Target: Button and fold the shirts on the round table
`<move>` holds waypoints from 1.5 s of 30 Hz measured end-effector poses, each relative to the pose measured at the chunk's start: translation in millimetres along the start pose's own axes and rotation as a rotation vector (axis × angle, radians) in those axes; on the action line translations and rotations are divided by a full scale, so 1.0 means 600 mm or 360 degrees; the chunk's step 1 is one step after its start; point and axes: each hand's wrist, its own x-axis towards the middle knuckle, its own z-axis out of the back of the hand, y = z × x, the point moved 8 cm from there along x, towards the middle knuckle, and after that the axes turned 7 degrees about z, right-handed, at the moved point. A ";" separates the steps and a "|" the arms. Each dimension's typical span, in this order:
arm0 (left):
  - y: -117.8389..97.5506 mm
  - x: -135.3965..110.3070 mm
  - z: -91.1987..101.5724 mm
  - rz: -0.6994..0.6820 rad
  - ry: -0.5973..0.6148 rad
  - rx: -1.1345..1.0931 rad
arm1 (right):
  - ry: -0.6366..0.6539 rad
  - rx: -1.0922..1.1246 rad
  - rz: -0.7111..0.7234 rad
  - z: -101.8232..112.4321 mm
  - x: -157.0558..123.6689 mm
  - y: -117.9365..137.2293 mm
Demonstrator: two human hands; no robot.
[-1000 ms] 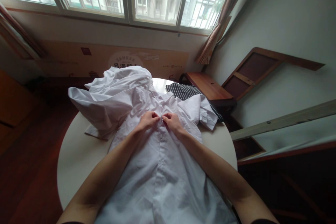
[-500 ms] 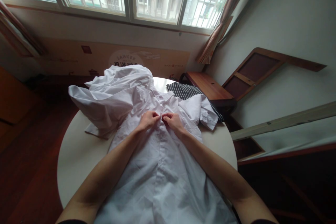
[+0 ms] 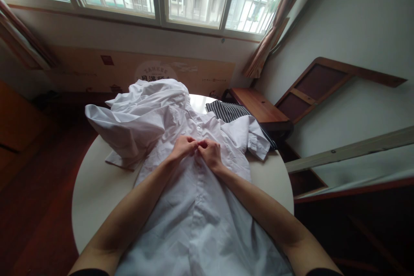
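A white button-up shirt [image 3: 220,211] lies spread over a round white table [image 3: 97,189], its front placket running down the middle. My left hand [image 3: 185,146] pinches the placket's edge from the left, fingers closed. My right hand [image 3: 210,153] meets it from the right, thumb and forefinger pinched on the same strip of cloth, fingertips touching those of the left. Any button between the fingertips is hidden. One small button [image 3: 198,127] shows on the placket just above the hands. The sleeves and collar end are bunched toward the far side.
A black-and-white striped cloth [image 3: 226,111] lies at the table's far right, partly under a shirt sleeve. Behind it stands a brown wooden bench [image 3: 258,103]. A printed cardboard panel [image 3: 200,67] leans under the barred window. Curtains [image 3: 268,47] hang at the sides.
My right hand has shifted slightly left and turned, so its fingertips now meet those of my left hand. The left hand stays nearly in place on the placket.
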 end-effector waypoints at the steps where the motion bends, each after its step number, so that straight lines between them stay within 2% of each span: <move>1: 0.000 0.000 0.001 -0.0015 -0.0022 -0.0012 | -0.0007 -0.0029 0.0009 0.000 -0.002 0.001; 6: -0.003 0.001 0.007 -0.0071 -0.0116 -0.0025 | -0.0010 -0.0083 0.0047 -0.005 -0.005 0.002; 10: -0.001 0.005 0.012 -0.0094 -0.0215 0.0008 | -0.0037 0.0124 -0.0006 -0.002 -0.003 -0.003; 14: -0.007 0.004 0.010 -0.0203 -0.0238 0.0005 | 0.0073 0.0556 -0.0340 -0.012 0.003 -0.027; 17: -0.015 -0.001 0.006 -0.0268 -0.0169 -0.0053 | 0.0240 0.0998 -0.0672 -0.032 0.003 -0.044; 19: -0.018 -0.005 0.004 -0.0274 -0.0111 -0.0113 | 0.0287 0.1185 -0.0783 -0.038 0.005 -0.046; 22: -0.021 -0.009 0.003 -0.0254 -0.0067 -0.0134 | 0.0336 0.1251 -0.0828 -0.039 0.008 -0.045; 26: -0.026 -0.012 0.005 -0.0283 -0.0143 0.0021 | 0.0452 0.1271 -0.0890 -0.044 0.005 -0.041; 31: -0.026 -0.012 0.001 -0.0301 -0.0133 0.0143 | 0.0396 0.1210 -0.0903 -0.046 0.005 -0.047; 34: -0.032 -0.017 0.012 -0.0386 -0.0277 0.0489 | 0.0287 0.0919 -0.0722 -0.018 0.014 -0.057; 37: -0.043 -0.028 0.026 -0.0498 -0.0406 0.0795 | 0.0061 0.0180 -0.0251 0.063 0.034 -0.056; 39: -0.045 -0.037 0.025 -0.0567 -0.0355 0.0935 | -0.0136 -0.0330 0.0008 0.124 0.042 -0.056; 40: -0.044 -0.043 0.021 -0.0605 -0.0301 0.1009 | -0.0212 -0.0546 0.0060 0.150 0.045 -0.062; 42: -0.036 -0.055 0.010 -0.0656 -0.0180 0.1173 | -0.0220 -0.0868 -0.0010 0.183 0.052 -0.092; 45: -0.012 -0.065 -0.002 -0.0614 -0.0049 0.1365 | 0.0099 -0.1092 -0.0220 0.179 0.060 -0.147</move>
